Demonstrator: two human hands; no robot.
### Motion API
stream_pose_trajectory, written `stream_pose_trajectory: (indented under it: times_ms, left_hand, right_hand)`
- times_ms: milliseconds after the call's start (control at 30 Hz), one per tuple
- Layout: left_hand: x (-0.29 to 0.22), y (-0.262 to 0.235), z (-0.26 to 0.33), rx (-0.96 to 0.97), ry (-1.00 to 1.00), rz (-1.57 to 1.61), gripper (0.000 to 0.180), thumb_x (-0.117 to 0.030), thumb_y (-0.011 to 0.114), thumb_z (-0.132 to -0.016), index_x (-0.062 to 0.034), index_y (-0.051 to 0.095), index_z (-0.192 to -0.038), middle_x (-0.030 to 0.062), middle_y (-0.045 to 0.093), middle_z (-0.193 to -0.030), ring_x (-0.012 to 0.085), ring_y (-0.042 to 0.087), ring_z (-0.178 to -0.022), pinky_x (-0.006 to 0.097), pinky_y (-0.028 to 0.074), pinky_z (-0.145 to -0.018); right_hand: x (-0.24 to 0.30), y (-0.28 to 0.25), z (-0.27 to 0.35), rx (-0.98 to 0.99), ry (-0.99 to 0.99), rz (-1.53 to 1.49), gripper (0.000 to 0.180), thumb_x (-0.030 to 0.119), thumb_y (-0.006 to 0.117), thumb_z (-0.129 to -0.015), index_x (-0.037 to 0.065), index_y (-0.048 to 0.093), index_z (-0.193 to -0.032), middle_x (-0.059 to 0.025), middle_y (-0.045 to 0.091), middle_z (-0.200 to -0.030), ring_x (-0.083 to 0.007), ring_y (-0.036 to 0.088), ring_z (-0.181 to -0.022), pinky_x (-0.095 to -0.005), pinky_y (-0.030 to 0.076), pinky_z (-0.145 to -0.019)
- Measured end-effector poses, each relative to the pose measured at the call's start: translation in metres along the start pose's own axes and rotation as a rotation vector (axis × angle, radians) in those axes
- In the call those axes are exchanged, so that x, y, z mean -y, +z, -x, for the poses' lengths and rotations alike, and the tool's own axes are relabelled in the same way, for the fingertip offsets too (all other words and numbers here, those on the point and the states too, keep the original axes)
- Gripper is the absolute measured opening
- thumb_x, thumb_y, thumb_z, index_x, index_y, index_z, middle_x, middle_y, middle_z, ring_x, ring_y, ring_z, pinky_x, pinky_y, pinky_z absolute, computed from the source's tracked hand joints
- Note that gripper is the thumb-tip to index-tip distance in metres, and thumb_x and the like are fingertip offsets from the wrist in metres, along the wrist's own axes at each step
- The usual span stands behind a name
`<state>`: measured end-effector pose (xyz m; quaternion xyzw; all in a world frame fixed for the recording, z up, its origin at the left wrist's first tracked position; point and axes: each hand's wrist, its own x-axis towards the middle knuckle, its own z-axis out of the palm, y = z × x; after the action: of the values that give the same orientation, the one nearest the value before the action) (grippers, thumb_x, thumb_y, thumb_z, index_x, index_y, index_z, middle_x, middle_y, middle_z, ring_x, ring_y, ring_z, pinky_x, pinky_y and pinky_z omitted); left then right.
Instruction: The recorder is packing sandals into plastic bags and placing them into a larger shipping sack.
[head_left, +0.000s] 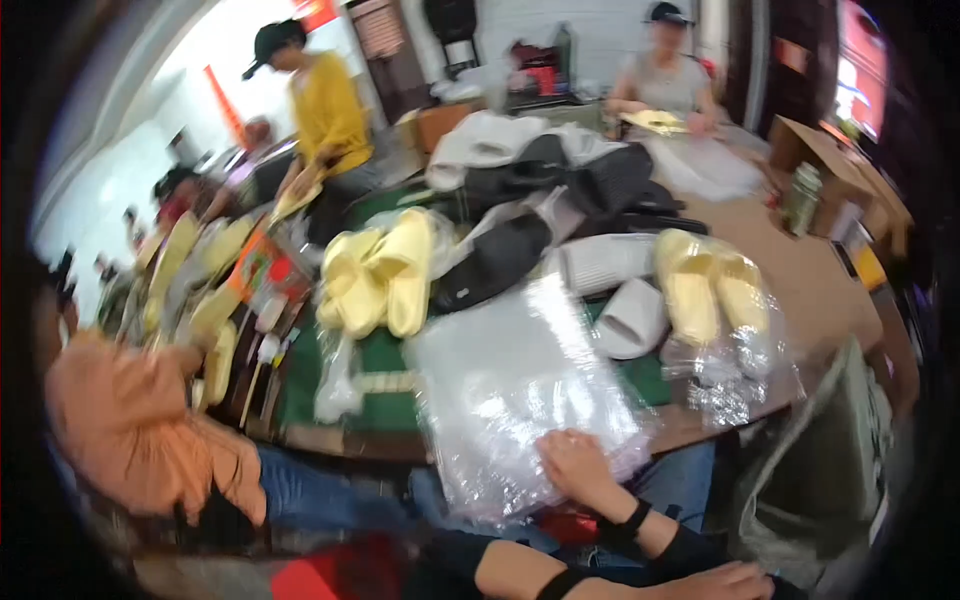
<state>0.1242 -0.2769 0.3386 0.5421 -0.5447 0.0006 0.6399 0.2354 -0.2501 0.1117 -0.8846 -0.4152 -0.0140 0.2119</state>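
My right hand (575, 465) lies flat on a stack of clear plastic bags (510, 380) at the near edge of the table, fingers spread, a black band on its wrist. My left hand (735, 582) shows only partly at the bottom edge, its forearm crossing low in the picture; its fingers are blurred. Beyond the stack lie a pair of yellow slippers in a clear bag (705, 290), a pale grey slipper (628, 318), black slippers (495, 260) and more yellow slippers (380, 275).
A green mat (385, 370) covers part of the wooden table (800, 280). A person in orange (140, 420) sits close on my left. Two others work at the far side, one in yellow (325, 110) and one in grey (665, 80). A grey-green sack (825, 470) hangs at right, with a cardboard box (830, 160) behind.
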Motion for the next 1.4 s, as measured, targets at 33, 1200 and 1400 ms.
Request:
stream_pose_trajectory:
  times_ms: [33,1200,1400]
  left_hand:
    - [0.004,-0.001,-0.010,-0.035,0.057,-0.026,0.021,-0.026,0.059,-0.093,-0.0058,0.060,-0.100,0.0120,0.053,-0.100,0.0318,0.051,-0.088,0.042,0.042,-0.075]
    - [0.029,0.015,-0.079,0.139,0.315,-0.059,0.026,-0.025,0.058,-0.091,-0.0030,0.055,-0.078,0.0103,0.042,-0.077,0.0265,0.040,-0.065,0.036,0.033,-0.056]
    - [0.026,0.021,-0.070,0.166,0.237,-0.059,0.025,-0.026,0.058,-0.091,-0.0055,0.053,-0.077,0.0091,0.040,-0.073,0.0255,0.041,-0.064,0.036,0.033,-0.056]
  right_hand:
    - [-0.002,0.010,0.005,-0.088,-0.032,0.026,0.033,0.026,0.061,-0.085,0.013,0.060,-0.116,-0.0075,0.059,-0.116,-0.0279,0.054,-0.108,-0.0436,0.043,-0.087]
    - [-0.014,0.029,0.019,-0.340,-0.111,-0.110,0.031,0.025,0.054,-0.090,0.009,0.059,-0.117,-0.0079,0.056,-0.125,-0.0261,0.052,-0.116,-0.0400,0.040,-0.097]
    - [-0.013,0.026,0.018,-0.254,-0.089,-0.006,0.031,0.028,0.053,-0.092,0.012,0.060,-0.118,-0.0049,0.057,-0.124,-0.0242,0.053,-0.114,-0.0371,0.040,-0.097]
